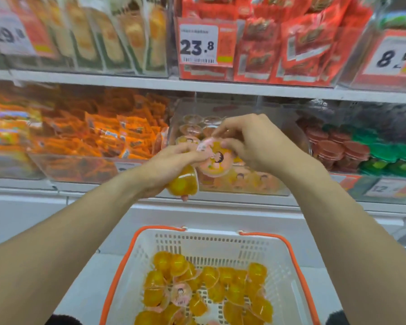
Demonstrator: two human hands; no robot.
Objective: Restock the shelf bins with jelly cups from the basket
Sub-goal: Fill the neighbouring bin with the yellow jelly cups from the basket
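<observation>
Two hands at twelve o'clock above the basket [288, 261]: left hand [171, 165] gripping a jelly cup [184, 184], right hand [256, 144] pinching another cup [217, 160]. Mid-placement; next, lowering into the clear bin [244, 186].

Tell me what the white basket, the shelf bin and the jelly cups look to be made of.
White basket with orange rim: moulded plastic, matt, judging by its slotted lattice walls. Clear shelf bin holding cups: transparent rigid plastic, probably acrylic; its contents show through the glossy walls. Orange jelly cups: thin clear plastic, shiny, with the jelly visible inside; the one held in the hands has a printed pink peel-off film lid.
</observation>
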